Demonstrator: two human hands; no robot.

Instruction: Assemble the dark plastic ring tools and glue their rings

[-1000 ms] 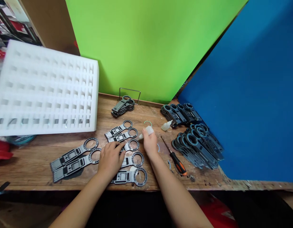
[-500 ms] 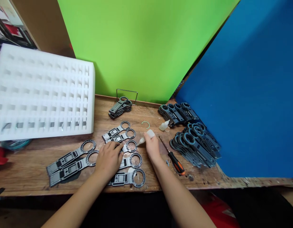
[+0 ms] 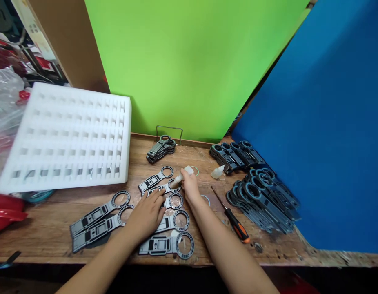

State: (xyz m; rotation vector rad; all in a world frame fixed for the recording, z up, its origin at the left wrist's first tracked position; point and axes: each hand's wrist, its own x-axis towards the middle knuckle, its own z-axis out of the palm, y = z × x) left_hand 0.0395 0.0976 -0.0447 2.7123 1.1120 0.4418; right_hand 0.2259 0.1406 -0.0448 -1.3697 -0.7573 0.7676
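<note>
Currently, right hand closed round white bottle; left hand open over grey parts.

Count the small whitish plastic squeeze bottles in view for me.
2. One bottle is in the right hand, nozzle at a flat grey ring-ended part; the other bottle lies on the brown wooden bench beside the stacked dark ring-ended parts.

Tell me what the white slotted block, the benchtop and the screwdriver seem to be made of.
White slotted block: probably plastic foam, matte, judging by its thick, soft-looking edges.
Benchtop: wood or a wood-look surface, worn; brown grain shows, with a chipped front edge.
Screwdriver: thin metal-looking shaft, dull; black-and-orange handle, plastic or rubber, I can't tell which.
</note>
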